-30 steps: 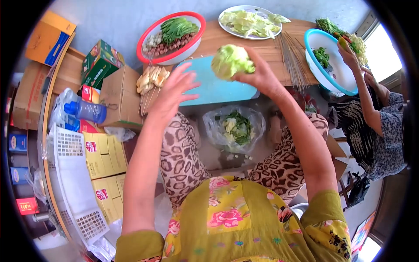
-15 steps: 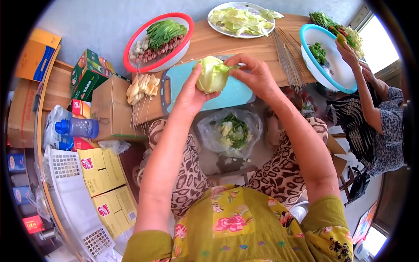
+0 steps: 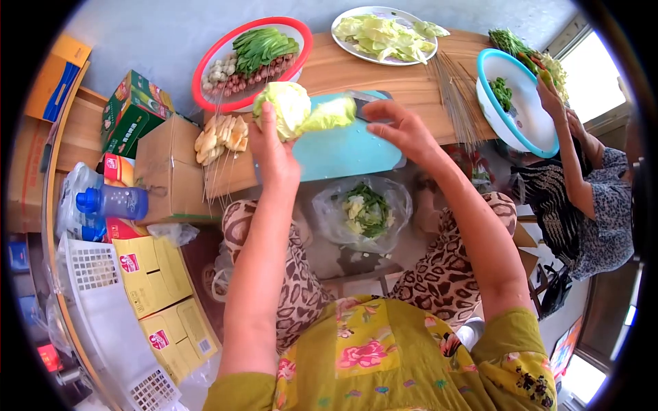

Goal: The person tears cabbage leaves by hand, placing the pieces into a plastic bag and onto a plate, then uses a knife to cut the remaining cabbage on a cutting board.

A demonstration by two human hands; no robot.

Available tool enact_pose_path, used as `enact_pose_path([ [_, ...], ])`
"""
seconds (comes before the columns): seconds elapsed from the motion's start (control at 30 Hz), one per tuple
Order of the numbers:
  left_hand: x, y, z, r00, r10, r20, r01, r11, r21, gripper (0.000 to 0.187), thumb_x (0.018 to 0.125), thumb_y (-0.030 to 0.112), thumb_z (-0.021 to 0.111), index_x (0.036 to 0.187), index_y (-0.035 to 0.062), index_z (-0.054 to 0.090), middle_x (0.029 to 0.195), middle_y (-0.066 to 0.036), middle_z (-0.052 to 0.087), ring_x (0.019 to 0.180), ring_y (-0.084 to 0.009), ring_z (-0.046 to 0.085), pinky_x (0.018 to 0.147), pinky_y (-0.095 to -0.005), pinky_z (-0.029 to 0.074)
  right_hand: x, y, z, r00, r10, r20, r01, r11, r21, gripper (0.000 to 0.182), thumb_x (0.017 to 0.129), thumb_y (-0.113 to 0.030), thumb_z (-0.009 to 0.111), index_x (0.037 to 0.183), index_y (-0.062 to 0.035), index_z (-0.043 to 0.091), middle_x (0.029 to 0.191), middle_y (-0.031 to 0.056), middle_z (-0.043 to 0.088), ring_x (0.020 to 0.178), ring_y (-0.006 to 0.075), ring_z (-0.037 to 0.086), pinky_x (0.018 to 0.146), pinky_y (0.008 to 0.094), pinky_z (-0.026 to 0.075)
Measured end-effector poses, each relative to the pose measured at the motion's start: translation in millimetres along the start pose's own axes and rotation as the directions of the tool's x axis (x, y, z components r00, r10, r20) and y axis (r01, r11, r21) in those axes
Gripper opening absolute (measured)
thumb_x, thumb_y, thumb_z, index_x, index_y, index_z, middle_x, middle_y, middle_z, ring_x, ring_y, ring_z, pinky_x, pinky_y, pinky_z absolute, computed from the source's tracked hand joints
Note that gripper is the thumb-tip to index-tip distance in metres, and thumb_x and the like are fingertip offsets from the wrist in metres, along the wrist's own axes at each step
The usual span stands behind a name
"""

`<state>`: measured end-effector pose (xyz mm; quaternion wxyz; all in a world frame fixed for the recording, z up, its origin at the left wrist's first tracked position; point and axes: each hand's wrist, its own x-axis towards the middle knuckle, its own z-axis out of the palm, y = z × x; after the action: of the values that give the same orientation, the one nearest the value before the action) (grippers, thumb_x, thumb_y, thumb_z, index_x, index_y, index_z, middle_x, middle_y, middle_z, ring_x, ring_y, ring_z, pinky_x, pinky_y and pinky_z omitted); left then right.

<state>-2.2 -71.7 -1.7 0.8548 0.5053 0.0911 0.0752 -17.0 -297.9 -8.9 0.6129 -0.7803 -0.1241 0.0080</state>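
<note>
My left hand (image 3: pixel 274 147) is closed around a pale green cabbage (image 3: pixel 284 106), thumb up its near side, above the left end of the blue cutting board (image 3: pixel 336 154). A loosened cabbage leaf (image 3: pixel 329 115) stretches out from the head to the right. Just past that leaf's far end is my right hand (image 3: pixel 401 127), thumb and forefinger apart. On the board's upper edge lies a knife (image 3: pixel 360 96), partly covered by the right hand. Below, between the knees, a clear plastic bag (image 3: pixel 325 212) holds leafy scraps.
A red-rimmed bowl (image 3: pixel 205 61) of vegetables and a plate (image 3: pixel 348 51) of cabbage leaves stand behind the board. Skewers (image 3: pixel 458 96) lie right of it, skewered slices (image 3: pixel 219 140) left. Another person's hand (image 3: pixel 552 96) is over the blue-rimmed basin (image 3: pixel 483 89).
My left hand has carried the cabbage to the left, away from my right hand. A leaf that lay against the head now stands out from it. The view has shifted slightly.
</note>
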Motion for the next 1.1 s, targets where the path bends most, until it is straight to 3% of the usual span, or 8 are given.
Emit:
enact_pose_path([
  [0.03,2,1,-3,0.998,0.053,-0.035,-0.054,0.999,-0.003,0.054,0.086,0.050,0.058,0.123,0.0132,0.047,0.117,-0.004,0.057,0.103,-0.0184,0.057,0.078,-0.0366,0.047,1,26,-9,0.993,-0.063,-0.103,0.043,0.981,-0.191,0.032,0.081,-0.016,0.067,0.110,-0.0050,0.059,0.098,0.0116,0.062,0.095,0.0247,0.060,0.081,0.0352,0.049],
  [0.07,4,4,-7,0.992,0.108,-0.067,-0.108,0.994,-0.002,0.054,0.086,0.050,0.058,0.123,0.0123,0.046,0.118,-0.005,0.056,0.103,-0.0187,0.057,0.078,-0.0372,0.048,-5,48,-16,0.992,-0.059,-0.107,0.037,0.980,-0.198,0.032,0.081,-0.016,0.067,0.110,-0.0050,0.059,0.098,0.0116,0.062,0.095,0.0247,0.060,0.081,0.0352,0.049],
  [0.13,10,14,-17,0.993,0.103,-0.060,-0.107,0.991,-0.076,0.058,0.086,0.042,0.064,0.123,0.0056,0.039,0.123,-0.011,0.050,0.110,-0.0232,0.055,0.083,-0.0403,0.051,-12,77,-26,0.980,0.014,-0.197,-0.168,0.586,-0.792,0.033,0.077,-0.014,0.064,0.109,-0.0058,0.058,0.099,0.0155,0.060,0.097,0.0327,0.058,0.081,0.0410,0.050],
  [0.37,14,36,-31,0.985,0.145,-0.091,-0.158,0.977,-0.147,0.055,0.087,0.041,0.062,0.123,0.0064,0.040,0.124,-0.010,0.050,0.112,-0.0230,0.054,0.087,-0.0416,0.048,-18,114,-19,0.978,0.150,-0.142,-0.189,0.370,-0.910,0.024,0.073,-0.009,0.059,0.097,-0.0056,0.057,0.105,0.0162,0.056,0.100,0.0344,0.056,0.081,0.0452,0.049],
  [0.77,18,38,-30,0.989,0.119,-0.082,-0.127,0.988,-0.093,0.053,0.089,0.047,0.057,0.126,0.0099,0.046,0.124,-0.006,0.055,0.109,-0.0204,0.055,0.084,-0.0375,0.045,19,91,93,0.995,0.099,-0.023,-0.074,0.550,-0.832,0.021,0.079,-0.013,0.056,0.099,-0.0065,0.060,0.104,0.0152,0.055,0.102,0.0329,0.055,0.079,0.0459,0.048],
  [0.83,18,36,-30,0.992,0.089,-0.085,-0.098,0.989,-0.108,0.055,0.089,0.047,0.057,0.128,0.0096,0.045,0.124,-0.006,0.055,0.110,-0.0211,0.054,0.086,-0.0375,0.044,27,88,94,0.984,0.152,0.090,-0.046,0.713,-0.700,0.027,0.081,-0.020,0.058,0.106,-0.0082,0.060,0.108,0.0133,0.055,0.105,0.0314,0.054,0.082,0.0448,0.048],
  [0.93,16,36,-31,0.997,0.067,-0.046,-0.072,0.990,-0.125,0.057,0.089,0.047,0.058,0.130,0.0098,0.044,0.125,-0.007,0.054,0.111,-0.0212,0.054,0.087,-0.0377,0.044,57,92,52,0.995,0.092,-0.049,-0.100,0.704,-0.703,0.033,0.083,-0.027,0.060,0.110,-0.0090,0.059,0.113,0.0116,0.055,0.109,0.0300,0.053,0.086,0.0442,0.047],
  [1.1,16,31,-28,0.999,-0.022,-0.044,0.017,0.993,-0.113,0.060,0.088,0.049,0.057,0.133,0.0119,0.042,0.131,-0.005,0.050,0.117,-0.0201,0.049,0.092,-0.0390,0.040,118,116,-39,0.980,0.121,-0.158,-0.193,0.385,-0.903,0.030,0.082,-0.022,0.059,0.109,-0.0079,0.060,0.126,0.0103,0.048,0.121,0.0277,0.044,0.093,0.0438,0.044],
])
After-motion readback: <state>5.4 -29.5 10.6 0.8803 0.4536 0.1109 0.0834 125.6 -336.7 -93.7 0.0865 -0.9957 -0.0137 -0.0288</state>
